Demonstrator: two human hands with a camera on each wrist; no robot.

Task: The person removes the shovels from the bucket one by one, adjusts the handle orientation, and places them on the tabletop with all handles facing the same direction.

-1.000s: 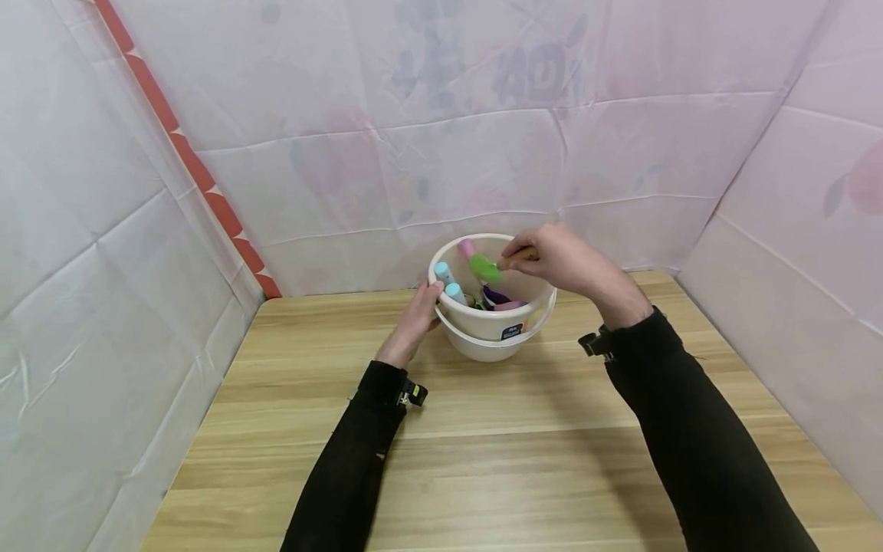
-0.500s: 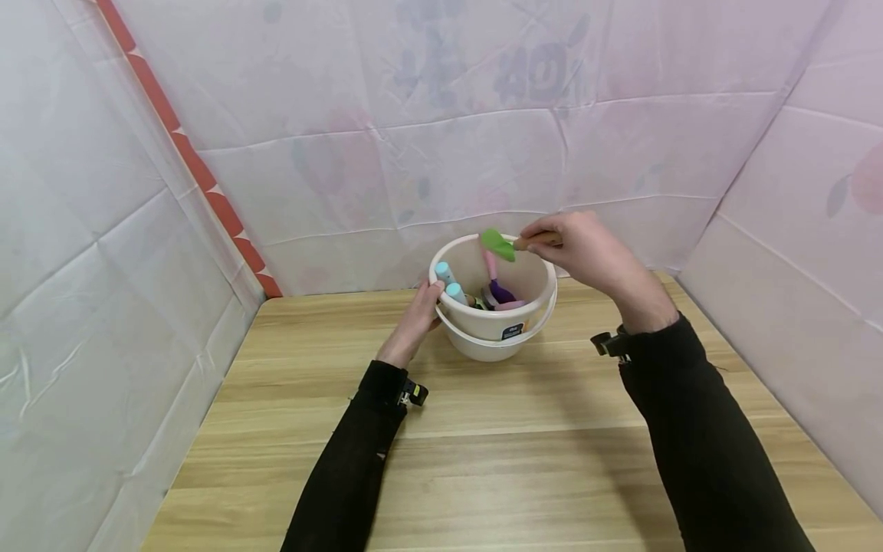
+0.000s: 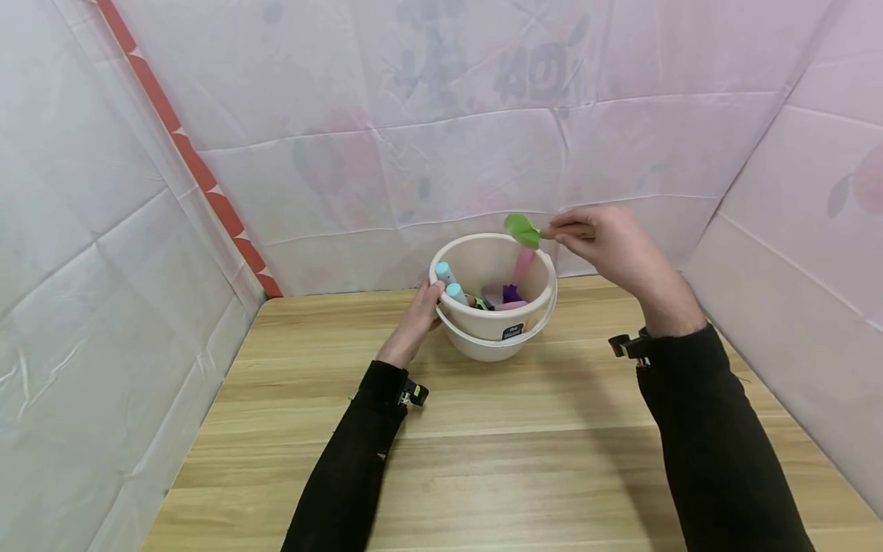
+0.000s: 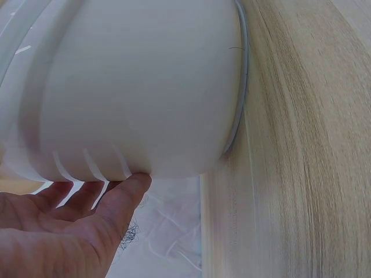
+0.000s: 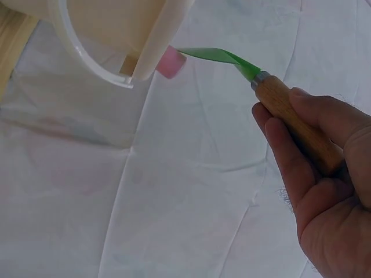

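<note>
A white plastic bucket point(image 3: 494, 326) stands on the wooden table point(image 3: 483, 452) near the back wall. Inside it lie several tools with pink, purple and light blue handles point(image 3: 450, 281). My left hand point(image 3: 416, 322) rests against the bucket's left side, its straight fingers point(image 4: 87, 194) touching the wall point(image 4: 145, 87). My right hand point(image 3: 614, 245) grips the wooden handle point(image 5: 295, 124) of a small green trowel point(image 3: 522, 228), held in the air above the bucket's right rim. In the right wrist view the green blade point(image 5: 217, 58) points toward the bucket rim point(image 5: 156, 40).
Pale pink sheets point(image 3: 441, 115) wall the table in at the back and on both sides. A red-patterned strip point(image 3: 186, 153) runs down the left corner. Bare table surface spreads in front of the bucket, toward me.
My right hand has lifted the green trowel out of the bucket and carried it up and to the right, past the rim. The left hand has stayed on the bucket.
</note>
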